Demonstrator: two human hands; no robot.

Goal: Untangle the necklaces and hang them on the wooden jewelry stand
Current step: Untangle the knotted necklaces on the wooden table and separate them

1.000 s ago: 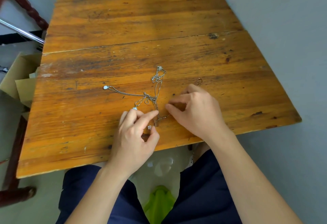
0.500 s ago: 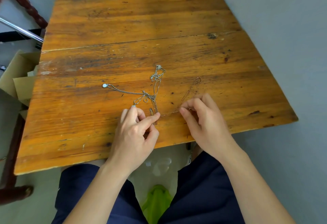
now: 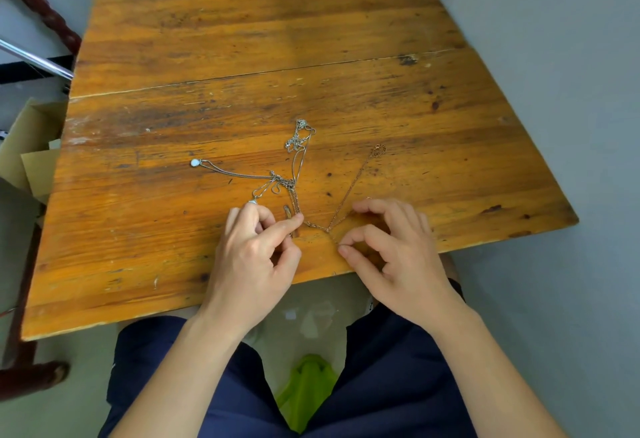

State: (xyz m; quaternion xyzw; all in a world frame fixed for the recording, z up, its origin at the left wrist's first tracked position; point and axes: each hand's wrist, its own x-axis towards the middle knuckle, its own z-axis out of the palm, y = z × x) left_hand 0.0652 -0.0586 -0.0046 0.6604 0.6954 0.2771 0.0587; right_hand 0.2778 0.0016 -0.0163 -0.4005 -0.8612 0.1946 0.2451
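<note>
Now, step in hand: teasing one chain free of the knot, judged from the pinch on each side.
Left hand [image 3: 254,257]: thumb and forefinger closed on the chains just below the tangle, holding them to the worn orange-brown wooden counter [image 3: 242,39].
Right hand [image 3: 391,250]: thumb and forefinger pinched narrow on the thin rose-gold chain necklace [image 3: 349,191], other fingers curled loose.
Rose-gold chain: runs from the pinch up to its clasp, lying apart to the right of the heap.
Tangle of thin silver chain necklaces [image 3: 291,174]: near the counter's front edge, just beyond the left hand; small white round pendant [image 3: 195,162] trailing left.
Doing it well: anchor the knot, draw slowly sideways, slacken and shake if it tightens, never tug.
Count, hands: two.
Count, rose-gold chains: one.
Count, silver chains: cannot tell, at least two strands.
Count, white pendants: one.
Wooden jewelry stand: not in view.
</note>
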